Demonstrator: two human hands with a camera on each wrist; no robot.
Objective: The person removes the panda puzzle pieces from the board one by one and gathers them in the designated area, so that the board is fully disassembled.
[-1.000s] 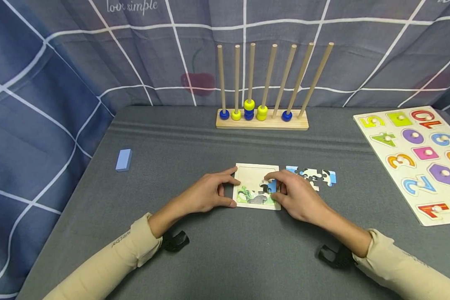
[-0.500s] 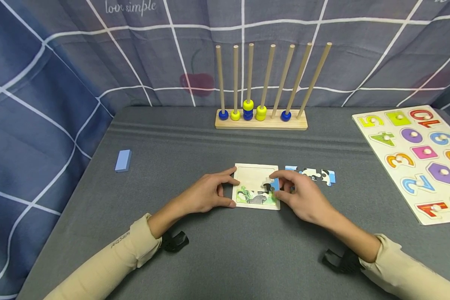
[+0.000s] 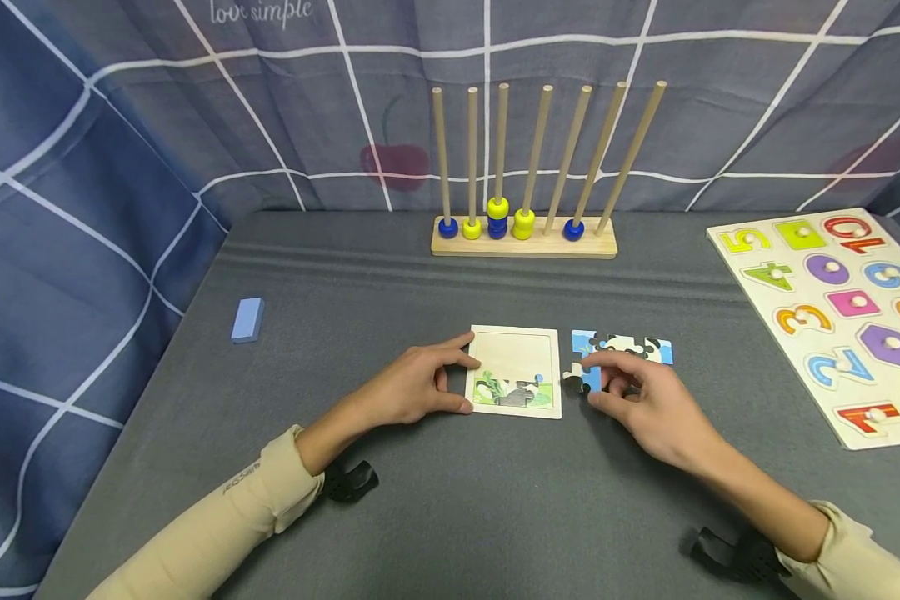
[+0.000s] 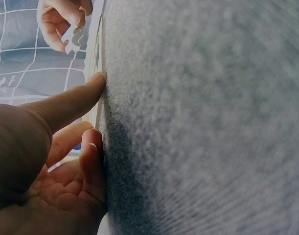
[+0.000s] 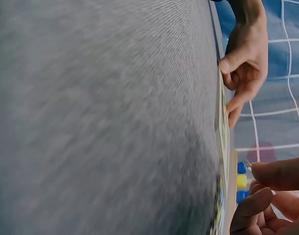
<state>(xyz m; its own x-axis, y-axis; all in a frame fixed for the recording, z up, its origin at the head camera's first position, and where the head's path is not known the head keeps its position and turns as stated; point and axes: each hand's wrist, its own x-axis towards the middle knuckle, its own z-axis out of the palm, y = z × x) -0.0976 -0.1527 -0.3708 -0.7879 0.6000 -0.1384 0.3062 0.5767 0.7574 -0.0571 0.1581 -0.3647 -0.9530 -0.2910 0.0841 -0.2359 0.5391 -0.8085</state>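
Note:
The square wooden puzzle board [image 3: 513,354] lies mid-table, its lower part filled with green and grey picture pieces and its upper part bare wood. My left hand [image 3: 420,385] rests against the board's left side, thumb near the lower corner, fingers touching the frame higher up. Between thumb and forefinger my right hand [image 3: 648,408] pinches a blue, black and white puzzle piece [image 3: 592,379], just right of the board. The left wrist view also has this puzzle piece [image 4: 72,39]. Behind the right hand lie several panda puzzle pieces [image 3: 621,342], partly covered by it.
At the back stands a wooden peg rack [image 3: 525,247] with blue and yellow beads. A number-and-shape peg board [image 3: 791,346] lies on the right, and a small blue block [image 3: 247,320] on the left. A checked curtain [image 3: 307,108] hangs behind the table.
My right hand has carried the puzzle piece rightward off the board, uncovering bare wood and more of the loose pieces. My left hand has stayed at the board's left edge.

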